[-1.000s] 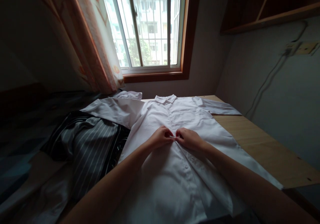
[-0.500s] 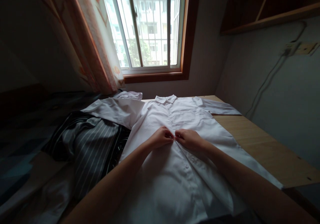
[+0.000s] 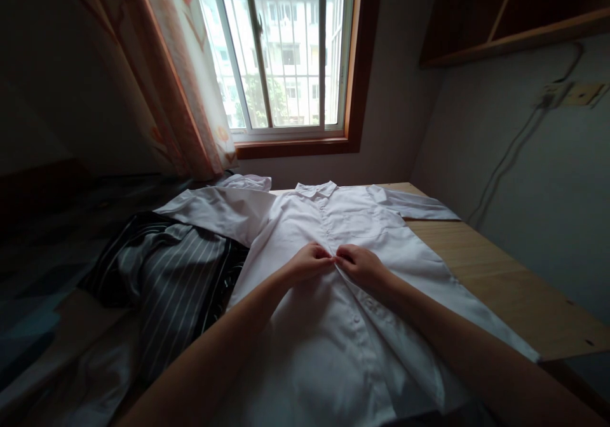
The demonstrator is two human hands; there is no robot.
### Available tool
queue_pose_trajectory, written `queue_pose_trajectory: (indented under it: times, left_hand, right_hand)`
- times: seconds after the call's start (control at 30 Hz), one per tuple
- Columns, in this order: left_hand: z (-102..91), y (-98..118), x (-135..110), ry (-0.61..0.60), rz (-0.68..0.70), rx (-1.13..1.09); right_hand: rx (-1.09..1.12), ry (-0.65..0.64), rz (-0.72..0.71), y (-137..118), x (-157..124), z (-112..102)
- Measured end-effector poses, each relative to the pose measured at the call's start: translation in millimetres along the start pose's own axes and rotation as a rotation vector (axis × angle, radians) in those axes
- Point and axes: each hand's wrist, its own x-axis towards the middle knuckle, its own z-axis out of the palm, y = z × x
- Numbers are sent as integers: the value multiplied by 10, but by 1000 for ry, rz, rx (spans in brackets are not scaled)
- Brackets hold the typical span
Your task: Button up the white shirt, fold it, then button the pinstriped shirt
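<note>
A white button-up shirt (image 3: 295, 223) lies face up with its collar at the far end and its sleeves spread to both sides. Halfway down its front, my left hand (image 3: 312, 262) pinches one side of the placket. My right hand (image 3: 359, 263) pinches the other side, and the two sets of fingertips meet there. The small button or buttonhole between them is hidden by the fingers. Above my hands the front is closed; below them the two edges lie apart, with buttons (image 3: 356, 319) showing along the left edge.
The shirt rests on a wooden board (image 3: 505, 281). Dark striped fabric (image 3: 178, 281) is heaped to the left, partly under the left sleeve. A curtain (image 3: 166, 77) hangs beside the window (image 3: 286, 52). On the right wall are a power cord (image 3: 505, 160) and a shelf (image 3: 515, 39).
Both hands have shifted very slightly to the right, and the fingertips have come closer together at the placket. The shirt's position is otherwise the same.
</note>
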Motion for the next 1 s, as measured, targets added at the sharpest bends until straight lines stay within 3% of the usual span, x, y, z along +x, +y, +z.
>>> queue_pose_trajectory:
  times: [0.7, 1.0]
  left_hand:
    - [70, 76, 6, 133, -41, 32]
    - [88, 93, 1, 206, -62, 123]
  right_hand:
    - [-165, -25, 8, 13, -4, 74]
    - [-251, -39, -79, 2, -36, 79]
